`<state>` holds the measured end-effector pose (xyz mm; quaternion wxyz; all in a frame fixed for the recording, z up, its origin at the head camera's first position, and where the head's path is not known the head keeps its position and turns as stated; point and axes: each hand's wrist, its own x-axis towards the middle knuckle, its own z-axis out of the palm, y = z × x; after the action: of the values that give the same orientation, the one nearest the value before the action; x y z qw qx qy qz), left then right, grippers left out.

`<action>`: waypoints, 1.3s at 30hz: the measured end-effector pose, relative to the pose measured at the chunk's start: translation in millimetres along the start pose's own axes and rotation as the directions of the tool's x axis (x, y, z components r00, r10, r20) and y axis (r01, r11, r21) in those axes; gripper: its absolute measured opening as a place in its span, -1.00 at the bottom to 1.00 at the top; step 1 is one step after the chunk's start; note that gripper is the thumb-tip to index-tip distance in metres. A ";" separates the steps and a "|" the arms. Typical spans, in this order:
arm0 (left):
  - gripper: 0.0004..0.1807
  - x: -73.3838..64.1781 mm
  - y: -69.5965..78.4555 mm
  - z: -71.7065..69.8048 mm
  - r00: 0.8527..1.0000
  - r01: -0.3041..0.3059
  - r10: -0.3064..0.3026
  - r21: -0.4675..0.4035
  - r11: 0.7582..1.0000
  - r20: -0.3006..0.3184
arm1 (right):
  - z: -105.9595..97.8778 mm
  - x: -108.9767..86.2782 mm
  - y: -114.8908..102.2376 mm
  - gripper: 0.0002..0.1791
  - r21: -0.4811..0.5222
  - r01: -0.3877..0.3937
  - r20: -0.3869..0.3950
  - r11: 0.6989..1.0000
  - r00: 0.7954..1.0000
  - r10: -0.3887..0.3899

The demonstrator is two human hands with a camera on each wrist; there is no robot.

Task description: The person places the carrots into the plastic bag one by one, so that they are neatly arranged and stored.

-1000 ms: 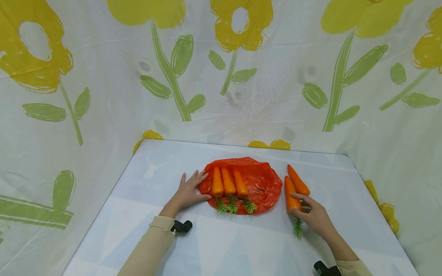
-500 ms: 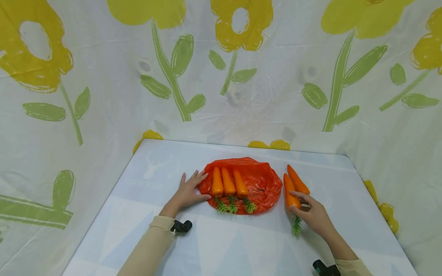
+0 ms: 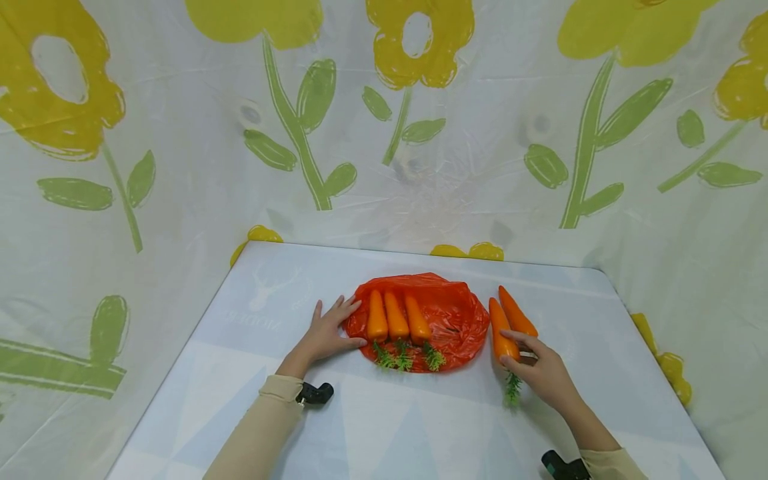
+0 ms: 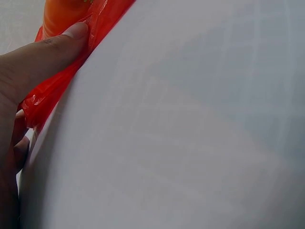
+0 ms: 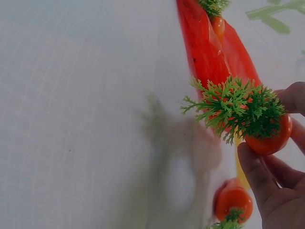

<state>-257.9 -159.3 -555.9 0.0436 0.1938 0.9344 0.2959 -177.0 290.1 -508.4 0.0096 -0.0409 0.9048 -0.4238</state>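
Note:
Between thumb and fingers my right hand pinches a carrot near its leafy end, just right of the red plastic bag. The right wrist view shows its green top hanging over the table, with a shadow below. A second carrot lies beyond it. Three carrots lie side by side on the bag, tips away from me, among them the middle carrot. My left hand rests at the bag's left edge with fingers spread; in the left wrist view its thumb touches the red plastic.
The white and pale blue table ends at a back edge close to a flower-printed curtain. Curtain also hangs along the left side and the right.
The carrot in my right hand has moved slightly left and away from me, toward the bag's right edge. My left hand and the other carrots stay put.

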 end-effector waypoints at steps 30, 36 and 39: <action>0.05 0.9 0.4 0.4 1.000 0.017 -0.017 0.011 1.000 0.018 | 11.0 4.5 -11.3 -0.43 0.022 0.058 0.018 0.998 0.998 -0.059; 0.04 1.4 1.4 -0.1 1.000 0.015 -0.015 0.011 1.000 0.014 | 12.9 5.8 -15.1 -0.43 0.028 0.071 0.020 0.997 0.997 -0.071; 0.04 1.3 1.4 -0.2 1.000 0.014 -0.014 0.011 1.000 0.015 | 13.7 6.2 -17.2 -0.44 0.039 0.069 0.021 0.997 0.997 -0.070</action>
<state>-258.6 -157.9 -554.8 0.0515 0.1895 0.9369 0.2892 -181.3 268.2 -503.9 0.0055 -0.0768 0.8944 -0.4406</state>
